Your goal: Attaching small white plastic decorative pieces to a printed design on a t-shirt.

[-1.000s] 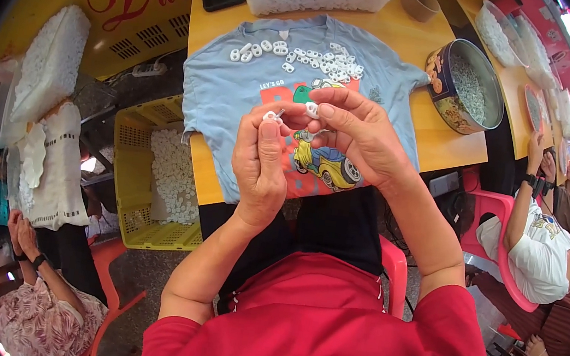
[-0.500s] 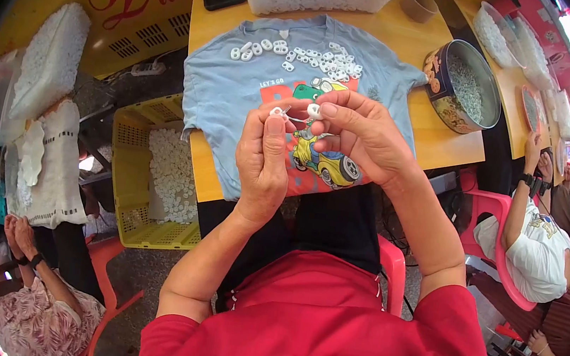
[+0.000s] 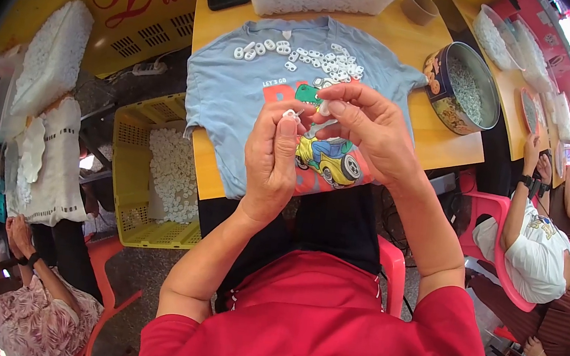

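From my end, leftmost is the yellow crate point(image 3: 122, 183), below the worktop point(image 3: 449, 147) and holding white parts. Next, the left forearm rises from the lower edge, leaning slightly right, its wrist nearly straight. The left grip point(image 3: 269, 165) is narrow: I have the thumb upright against the curled fingers, pinching the left piece point(image 3: 290, 115), small and white, at the tips, above the shirt point(image 3: 221, 92). A thin pin pokes from it toward the right. Just beside it, apart, the right piece point(image 3: 323, 109), also white, sits in the right grip point(image 3: 370, 130), partly hidden by fingertips. There I have thumb and index pinched together, pointing left, the other fingers loosely bent below. The right forearm slants in from the lower right, elbow bent. Farther right, the tin point(image 3: 439, 90) stands on the worktop.
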Demonstrator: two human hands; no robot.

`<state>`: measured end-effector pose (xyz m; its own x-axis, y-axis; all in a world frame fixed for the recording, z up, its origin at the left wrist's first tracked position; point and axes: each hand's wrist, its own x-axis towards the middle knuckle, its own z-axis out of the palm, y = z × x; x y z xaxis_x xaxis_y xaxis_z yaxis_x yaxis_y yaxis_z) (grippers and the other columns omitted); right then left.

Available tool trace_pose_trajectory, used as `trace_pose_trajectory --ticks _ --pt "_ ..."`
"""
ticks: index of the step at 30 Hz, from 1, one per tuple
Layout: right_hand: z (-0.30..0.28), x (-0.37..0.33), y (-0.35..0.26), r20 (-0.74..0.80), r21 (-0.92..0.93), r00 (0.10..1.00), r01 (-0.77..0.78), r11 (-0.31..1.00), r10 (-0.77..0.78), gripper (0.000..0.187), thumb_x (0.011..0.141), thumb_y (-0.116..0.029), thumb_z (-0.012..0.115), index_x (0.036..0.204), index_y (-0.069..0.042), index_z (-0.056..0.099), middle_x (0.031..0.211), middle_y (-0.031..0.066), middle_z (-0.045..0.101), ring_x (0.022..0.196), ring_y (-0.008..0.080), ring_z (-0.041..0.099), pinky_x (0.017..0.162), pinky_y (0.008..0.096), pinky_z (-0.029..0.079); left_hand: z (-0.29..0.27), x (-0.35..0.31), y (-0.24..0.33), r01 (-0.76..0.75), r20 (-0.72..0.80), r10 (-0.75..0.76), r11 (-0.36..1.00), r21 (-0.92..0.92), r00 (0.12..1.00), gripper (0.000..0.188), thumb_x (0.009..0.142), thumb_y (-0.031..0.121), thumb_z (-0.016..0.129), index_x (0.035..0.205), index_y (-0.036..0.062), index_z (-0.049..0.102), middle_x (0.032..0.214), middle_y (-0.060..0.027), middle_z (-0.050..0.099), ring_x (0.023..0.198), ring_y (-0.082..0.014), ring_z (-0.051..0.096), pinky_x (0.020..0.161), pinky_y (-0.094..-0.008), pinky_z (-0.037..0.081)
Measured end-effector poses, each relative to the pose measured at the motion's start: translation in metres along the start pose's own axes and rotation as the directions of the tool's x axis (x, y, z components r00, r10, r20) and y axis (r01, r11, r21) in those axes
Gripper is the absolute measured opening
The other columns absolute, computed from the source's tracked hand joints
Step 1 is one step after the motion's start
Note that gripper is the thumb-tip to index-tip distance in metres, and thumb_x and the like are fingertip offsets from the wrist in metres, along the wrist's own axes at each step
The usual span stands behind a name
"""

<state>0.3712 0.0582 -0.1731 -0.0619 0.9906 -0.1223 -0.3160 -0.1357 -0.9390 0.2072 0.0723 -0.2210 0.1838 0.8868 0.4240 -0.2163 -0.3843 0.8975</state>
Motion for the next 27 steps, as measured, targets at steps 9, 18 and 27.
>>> trace_pose_trajectory --ticks 9,18,27 --pt "0.009 -0.002 -0.01 0.061 -0.233 0.987 0.16 0.959 -0.15 0.027 0.093 -0.008 0.064 0.118 0.002 0.063 0.103 0.0057 0.064 0.086 0.0115 0.061 0.073 0.0249 0.052 0.001 -0.002 0.0 0.019 0.039 -0.019 1.0 0.0 0.999 0.018 0.104 0.013 0.043 0.099 -0.0001 0.055 0.092 -0.0061 0.059 0.08 -0.0128 0.055 0.071 -0.0266 0.046" --pt "0.02 -0.007 -0.013 0.06 -0.3 0.986 0.168 0.939 -0.157 0.028 0.093 -0.007 0.064 0.119 0.002 0.064 0.1 0.005 0.065 0.088 0.0107 0.061 0.072 0.0242 0.05 0.002 -0.004 0.004 0.03 0.023 -0.03 0.999 -0.021 0.999 0.018 0.104 0.012 0.043 0.101 0.0004 0.056 0.089 -0.0049 0.059 0.077 -0.0114 0.055 0.068 -0.0262 0.045" --pt "0.022 -0.009 -0.007 0.047 -0.295 0.983 0.182 0.938 -0.176 0.026 0.093 -0.007 0.065 0.117 0.003 0.062 0.102 0.0046 0.065 0.092 0.0107 0.061 0.075 0.0234 0.049 0.005 -0.005 0.005 0.053 0.008 -0.052 0.998 -0.031 0.999 0.018 0.104 0.012 0.043 0.102 0.0011 0.056 0.085 -0.0035 0.058 0.074 -0.0088 0.052 0.065 -0.0246 0.044"
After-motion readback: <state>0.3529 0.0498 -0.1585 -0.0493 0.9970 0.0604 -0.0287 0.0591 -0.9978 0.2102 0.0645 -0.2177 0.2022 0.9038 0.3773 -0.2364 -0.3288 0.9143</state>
